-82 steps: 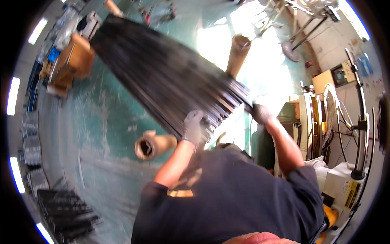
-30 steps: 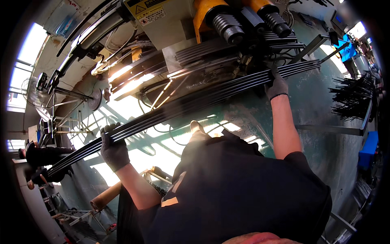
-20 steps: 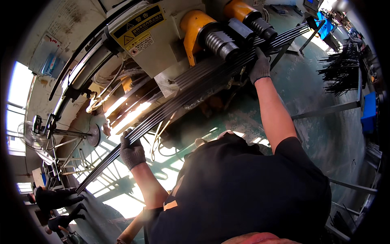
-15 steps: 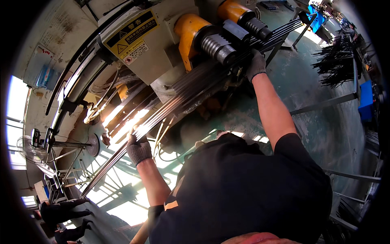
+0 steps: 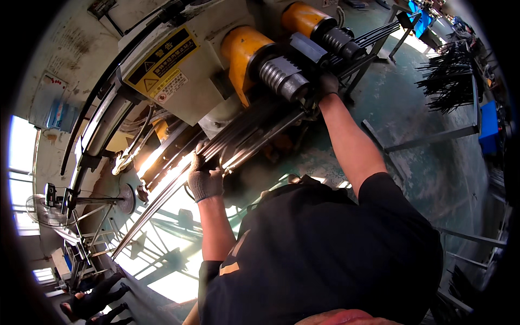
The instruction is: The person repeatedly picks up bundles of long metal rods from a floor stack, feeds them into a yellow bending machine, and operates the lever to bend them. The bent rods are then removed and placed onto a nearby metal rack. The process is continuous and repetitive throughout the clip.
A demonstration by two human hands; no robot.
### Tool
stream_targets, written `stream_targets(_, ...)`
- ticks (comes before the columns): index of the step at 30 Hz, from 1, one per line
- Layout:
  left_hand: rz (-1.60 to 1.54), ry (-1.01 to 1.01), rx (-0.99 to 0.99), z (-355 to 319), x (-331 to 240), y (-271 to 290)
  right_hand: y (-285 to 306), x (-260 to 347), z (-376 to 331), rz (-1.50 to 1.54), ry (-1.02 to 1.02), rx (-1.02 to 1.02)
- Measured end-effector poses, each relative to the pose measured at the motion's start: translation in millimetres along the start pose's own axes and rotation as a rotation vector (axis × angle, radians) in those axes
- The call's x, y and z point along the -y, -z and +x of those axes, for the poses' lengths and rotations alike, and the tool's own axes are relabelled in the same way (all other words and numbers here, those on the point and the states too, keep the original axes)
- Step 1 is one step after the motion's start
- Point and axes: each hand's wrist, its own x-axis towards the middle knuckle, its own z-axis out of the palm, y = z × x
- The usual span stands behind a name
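Note:
A bundle of long thin metal rods (image 5: 162, 199) runs slantwise from the lower left up under the machine (image 5: 203, 73). My left hand (image 5: 205, 181), in a grey knitted glove, has its fingers hooked over the rods, with the thumb apart on the near side. My right hand (image 5: 326, 85) reaches in at the rods beside a dark ridged roller (image 5: 284, 78) that sticks out of an orange housing (image 5: 245, 47). That hand lies in shadow and its fingers are hidden. A second orange housing (image 5: 306, 19) with a ridged roller stands farther right.
Steel stands (image 5: 436, 140) cross the green floor at the right, near a pile of dark rods (image 5: 447, 78) and a blue box (image 5: 488, 127). A fan (image 5: 46, 208) stands at the far left. Other people (image 5: 97, 298) are at the lower left.
My left hand has moved up and right along the rods. My right hand has shifted slightly left, into the shadow under the roller. Some rods now lie apart from the bundle.

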Motion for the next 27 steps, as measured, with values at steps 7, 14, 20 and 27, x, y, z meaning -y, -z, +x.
stream_targets(7, -1.298, 0.166, -0.425, -4, 37, 136, 16, -34, 67, -1.036, 0.344, -0.01)
stream_targets(14, -1.141, 0.133, -0.675, 10, 27, 102, 32, -11, 28, -1.29, 0.679, 0.177)
stream_targets(20, -0.594, 0.127, -0.404, -3, 15, 22, 46, -24, 15, -0.476, 0.388, 0.235)
stream_targets(27, -1.239, 0.217, -0.694, 2, 5, 58, 94, -63, -4, 0.626, -0.25, 0.317)
